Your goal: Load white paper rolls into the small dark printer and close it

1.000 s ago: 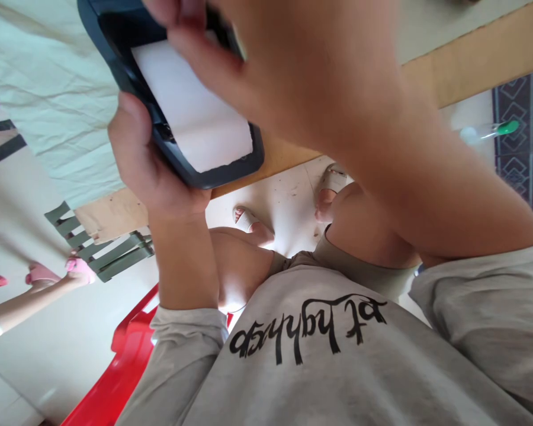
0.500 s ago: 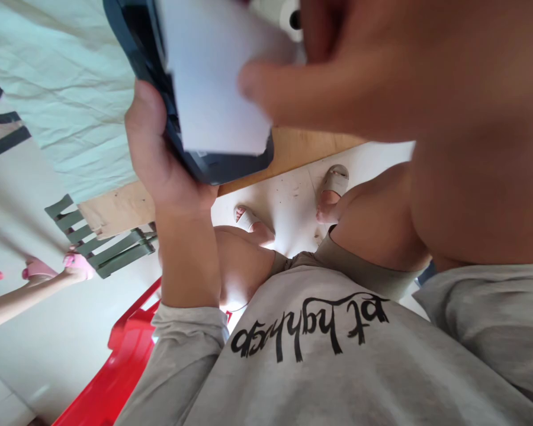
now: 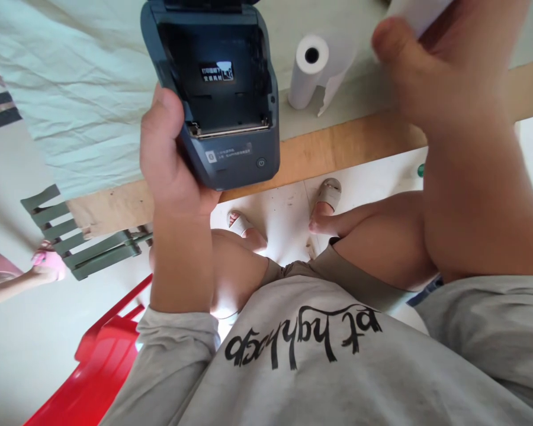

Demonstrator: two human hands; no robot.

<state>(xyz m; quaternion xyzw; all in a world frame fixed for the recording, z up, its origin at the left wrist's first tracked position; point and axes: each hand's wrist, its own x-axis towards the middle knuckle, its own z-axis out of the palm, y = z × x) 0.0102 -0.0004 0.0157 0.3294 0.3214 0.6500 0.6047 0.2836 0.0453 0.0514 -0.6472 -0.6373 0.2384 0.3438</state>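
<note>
My left hand (image 3: 169, 151) grips a dark blue portable label printer (image 3: 235, 163) by its left side, thumb along the edge. The printer's lid (image 3: 204, 3) is swung up at the top of the view, and its paper bay holds no roll. At the upper right, my right hand (image 3: 444, 71) is closed on a white paper roll (image 3: 420, 13), partly cut off by the frame's top edge. Between the hands, a second white paper roll (image 3: 308, 71) stands upright on the table, its loose end curling out to the right.
A pale green cloth (image 3: 71, 100) covers the table, whose wooden edge (image 3: 337, 139) runs in front of me. Below left are a green slatted stool (image 3: 102, 248) and a red plastic chair (image 3: 102, 361). Another person's foot in a pink shoe (image 3: 48, 260) is at far left.
My right hand has drawn the white paper away from the printer toward the upper right. The open bay and the standing roll are now exposed. My left hand still holds the printer.
</note>
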